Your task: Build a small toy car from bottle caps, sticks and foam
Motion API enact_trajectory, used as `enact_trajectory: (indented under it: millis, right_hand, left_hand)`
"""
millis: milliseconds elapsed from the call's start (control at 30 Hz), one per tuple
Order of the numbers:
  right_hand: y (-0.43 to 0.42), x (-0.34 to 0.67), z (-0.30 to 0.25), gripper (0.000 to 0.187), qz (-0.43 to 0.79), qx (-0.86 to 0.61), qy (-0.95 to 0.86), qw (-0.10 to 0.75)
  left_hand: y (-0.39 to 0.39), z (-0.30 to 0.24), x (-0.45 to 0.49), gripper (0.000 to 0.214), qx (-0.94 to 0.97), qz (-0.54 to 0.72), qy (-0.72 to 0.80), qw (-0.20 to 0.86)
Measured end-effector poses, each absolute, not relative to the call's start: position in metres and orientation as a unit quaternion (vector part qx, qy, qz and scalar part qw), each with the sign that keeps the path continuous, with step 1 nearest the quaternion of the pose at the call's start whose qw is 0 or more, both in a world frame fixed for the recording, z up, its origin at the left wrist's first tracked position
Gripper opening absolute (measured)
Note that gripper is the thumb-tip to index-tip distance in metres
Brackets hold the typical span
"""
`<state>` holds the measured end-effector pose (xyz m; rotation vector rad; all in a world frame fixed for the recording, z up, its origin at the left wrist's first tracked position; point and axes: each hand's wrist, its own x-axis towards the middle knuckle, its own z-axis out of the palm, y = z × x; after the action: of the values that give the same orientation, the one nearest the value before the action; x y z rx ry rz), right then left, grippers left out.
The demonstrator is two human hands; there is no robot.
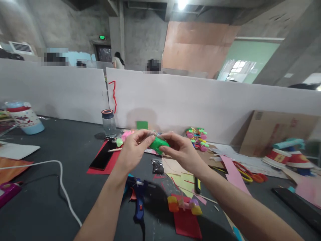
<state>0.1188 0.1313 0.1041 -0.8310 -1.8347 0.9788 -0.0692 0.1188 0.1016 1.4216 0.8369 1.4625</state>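
Above the middle of the dark table, both hands are closed on a bright green lump (pixel 156 145) that looks soft, like modelling clay; clear plastic seems to show at its top edge. My left hand (pixel 135 147) pinches its left side with thumb and fingers. On the other side, my right hand (pixel 179 149) grips it the same way. Under the forearms lie a blue glue gun (pixel 139 197) and a small piece with orange, yellow and purple blocks (pixel 184 205) on red paper (pixel 187 224). A small bag of dark bits (pixel 157 166) rests below the hands.
A black phone (pixel 102 156) lies on red paper at left, near a clear bottle (pixel 108 122). A white cable (pixel 62 184) crosses the left side. To the right are a yellow cutter (pixel 197 184), scissors (pixel 244 172), paper cups (pixel 278 157) and cardboard (pixel 276 130). A white partition (pixel 200 100) stands behind.
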Motion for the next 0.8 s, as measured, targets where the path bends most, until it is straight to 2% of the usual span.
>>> enact_trajectory:
  millis: [167, 333, 533, 700, 800]
  right_hand:
    - [0.081, 0.141, 0.105, 0.031, 0.405, -0.356, -0.703, 0.463]
    - [0.045, 0.152, 0.097, 0.026, 0.440, -0.349, -0.657, 0.502]
    - [0.025, 0.157, 0.102, 0.021, 0.481, -0.323, -0.618, 0.532]
    - [0.017, 0.158, 0.107, 0.034, 0.548, -0.288, -0.603, 0.503]
    - [0.015, 0.158, 0.103, 0.027, 0.530, -0.295, -0.613, 0.506]
  left_hand:
    - [0.096, 0.109, -0.052, 0.014, 0.605, 0.567, 0.313, 0.462]
    - [0.073, 0.113, -0.040, 0.024, 0.636, 0.528, 0.301, 0.476]
    - [0.047, 0.120, -0.032, 0.035, 0.657, 0.541, 0.327, 0.412]
    - [0.038, 0.122, -0.025, 0.036, 0.659, 0.557, 0.308, 0.400]
    - [0.037, 0.123, -0.025, 0.037, 0.666, 0.546, 0.291, 0.417]
